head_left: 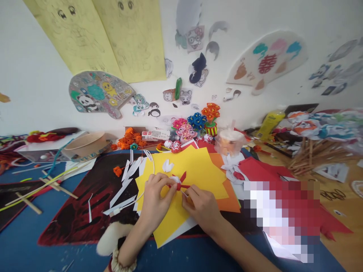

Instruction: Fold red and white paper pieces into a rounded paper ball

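Observation:
Near the middle of the head view, a small red and white folded paper piece (178,185) is held between my two hands, above yellow paper sheets (195,166). My left hand (159,192) pinches it from the left with thumb and forefinger. From the right, the closed fingers of my right hand (198,202) grip a thin pale strip at its lower edge; the strip's exact kind is unclear. A small white folded paper piece (168,165) lies on the yellow sheets just beyond my left hand. Orange paper (229,200) shows under the yellow sheets.
White paper strips (121,192) and a white cable (133,202) lie to the left. Behind stand a lidded plastic cup (230,141) and a striped pot (211,129) of orange flowers. Red paper (263,170) and a blurred-out bright area (280,219) are at right.

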